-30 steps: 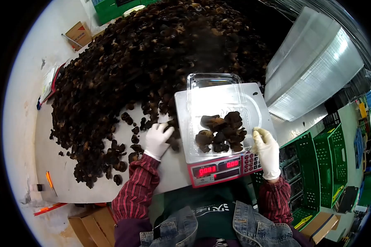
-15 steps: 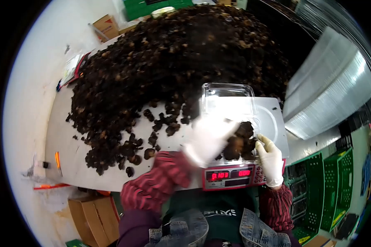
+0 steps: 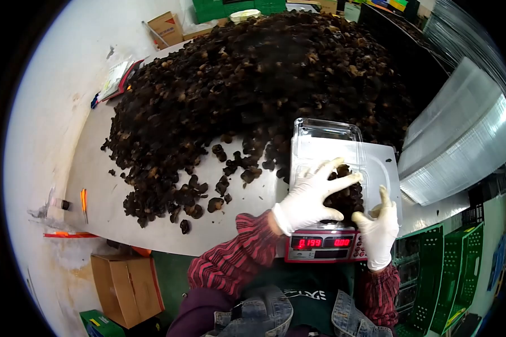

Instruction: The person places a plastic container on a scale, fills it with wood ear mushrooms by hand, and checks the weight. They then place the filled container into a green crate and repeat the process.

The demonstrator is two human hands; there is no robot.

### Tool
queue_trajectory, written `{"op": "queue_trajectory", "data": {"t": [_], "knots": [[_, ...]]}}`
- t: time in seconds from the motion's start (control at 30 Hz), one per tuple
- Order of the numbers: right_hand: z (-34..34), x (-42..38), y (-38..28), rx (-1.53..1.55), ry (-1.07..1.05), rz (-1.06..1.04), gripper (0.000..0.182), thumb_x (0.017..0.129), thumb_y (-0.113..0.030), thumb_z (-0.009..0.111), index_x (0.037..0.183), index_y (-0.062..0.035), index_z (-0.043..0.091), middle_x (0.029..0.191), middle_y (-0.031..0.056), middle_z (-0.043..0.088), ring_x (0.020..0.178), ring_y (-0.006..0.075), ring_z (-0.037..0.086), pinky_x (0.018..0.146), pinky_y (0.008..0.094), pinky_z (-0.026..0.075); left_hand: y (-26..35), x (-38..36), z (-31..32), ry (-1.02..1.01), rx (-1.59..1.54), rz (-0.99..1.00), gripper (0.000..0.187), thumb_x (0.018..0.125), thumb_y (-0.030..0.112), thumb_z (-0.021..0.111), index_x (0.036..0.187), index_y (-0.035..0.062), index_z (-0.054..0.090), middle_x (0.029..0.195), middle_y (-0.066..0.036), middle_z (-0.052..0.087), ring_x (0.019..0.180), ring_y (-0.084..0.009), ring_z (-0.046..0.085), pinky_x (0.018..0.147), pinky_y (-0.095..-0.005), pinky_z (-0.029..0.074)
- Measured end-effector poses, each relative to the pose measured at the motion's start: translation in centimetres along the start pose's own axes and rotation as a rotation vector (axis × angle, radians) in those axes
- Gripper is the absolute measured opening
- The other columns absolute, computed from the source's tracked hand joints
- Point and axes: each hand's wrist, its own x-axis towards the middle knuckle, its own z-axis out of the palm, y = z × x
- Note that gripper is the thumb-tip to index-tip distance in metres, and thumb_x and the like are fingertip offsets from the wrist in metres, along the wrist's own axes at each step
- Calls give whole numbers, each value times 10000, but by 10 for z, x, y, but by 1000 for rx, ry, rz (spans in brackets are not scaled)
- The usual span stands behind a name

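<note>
Dark wood ear mushrooms (image 3: pixel 349 196) fill the base of a clear plastic clamshell box on a digital scale (image 3: pixel 295 255) with red digits. Its clear lid (image 3: pixel 327 130) is folded back toward the big pile. My left hand (image 3: pixel 315 197), in a white glove, lies over the left side of the box with fingers spread on the mushrooms. At the box's right side is my right hand (image 3: pixel 381 227), also gloved, thumb and index finger apart and nothing visible between them. Its other fingers are partly hidden.
A large pile of wood ear mushrooms (image 3: pixel 253 78) covers much of the metal table (image 3: pixel 95 180), with loose pieces at its near edge. Stacked clear plastic boxes (image 3: pixel 461 135) stand on the right. Green crates (image 3: pixel 455 269) and a cardboard box (image 3: pixel 126 286) sit lower down.
My left hand, blurred before, has come to rest spread over the mushrooms in the box. My right thumb and index finger have opened apart. The scale's left reading has risen.
</note>
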Motion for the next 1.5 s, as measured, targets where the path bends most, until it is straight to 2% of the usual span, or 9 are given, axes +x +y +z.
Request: {"op": "queue_trajectory", "data": {"t": [0.17, 0.37, 0.53, 0.67, 0.9, 1.07, 1.23, 1.43, 1.5], "knots": [[1, 9, -15, -204, -153, -47, 849, 608, -376, 862, 1266, 30, 513, 908, 175, 576, 806, 326, 603, 708, 388, 499, -3, -3, 8, 55, 356, 152, 655, 677, 355, 776, 1300, 273, 588, 1424, -134, 426, 1307, -355, 375, 1047, -487, 306], [-19, 12, -6, 84, -135, 88, 571, 680, -202, 838, 1148, 26, 605, 790, 101, 579, 681, 202, 584, 626, 328, 478, -6, -10, -10, 227, 145, 204, 596, 723, 472, 751, 1208, 137, 662, 1328, -159, 524, 1267, -336, 445, 1064, -427, 338], [-24, 5, 0, 112, -142, -2, 279, 702, -175, 815, 856, -8, 652, 668, 98, 556, 598, 248, 566, 574, 355, 458, -5, -38, -6, 536, -76, 12, 237, 729, 31, 779, 940, 33, 672, 999, -92, 605, 908, -226, 605, 823, -291, 485], [-7, 5, -12, -175, -160, -337, 231, 770, -226, 740, 699, -44, 617, 670, 135, 574, 625, 312, 591, 578, 388, 473, -10, -49, 5, 359, 318, 89, 170, 659, 79, 787, 759, 93, 650, 797, -12, 625, 801, -208, 591, 759, -343, 426], [-41, 1, -15, 119, -120, -141, 169, 852, -185, 690, 818, -20, 675, 741, 154, 640, 645, 315, 628, 596, 378, 490, -37, -66, -19, 589, 199, -12, 183, 751, 58, 727, 931, 79, 703, 967, -81, 668, 914, -284, 622, 821, -365, 487], [-54, -11, 21, 338, 32, 301, 181, 884, -135, 690, 850, 42, 670, 620, 58, 573, 492, 55, 478, 460, 238, 390, -149, -101, -23, 207, 782, -359, 541, 753, 136, 725, 1274, 190, 590, 1283, -188, 532, 1078, -328, 554, 860, -380, 487], [-51, -30, 41, 319, -32, 271, 190, 906, -134, 667, 842, 45, 651, 656, 3, 560, 483, 40, 477, 455, 204, 378, -183, -119, -23, 425, 328, -324, 231, 740, -37, 675, 948, 65, 687, 894, -101, 617, 851, -275, 612, 761, -341, 497], [-50, -32, 39, 354, -26, 319, 182, 893, -151, 678, 897, 31, 683, 627, 56, 581, 505, 59, 473, 478, 246, 402, -143, -104, -48, 610, -132, -482, 196, 811, -58, 639, 992, 3, 687, 928, -21, 634, 848, -123, 624, 752, -237, 494], [-48, -31, 37, 337, -64, 354, 178, 886, -150, 680, 910, 26, 683, 650, 73, 603, 525, 82, 512, 507, 252, 430, -92, -81, -48, 641, -244, -245, 241, 823, -107, 619, 1037, -7, 665, 1018, -36, 628, 880, -116, 612, 778, -234, 505]]}}
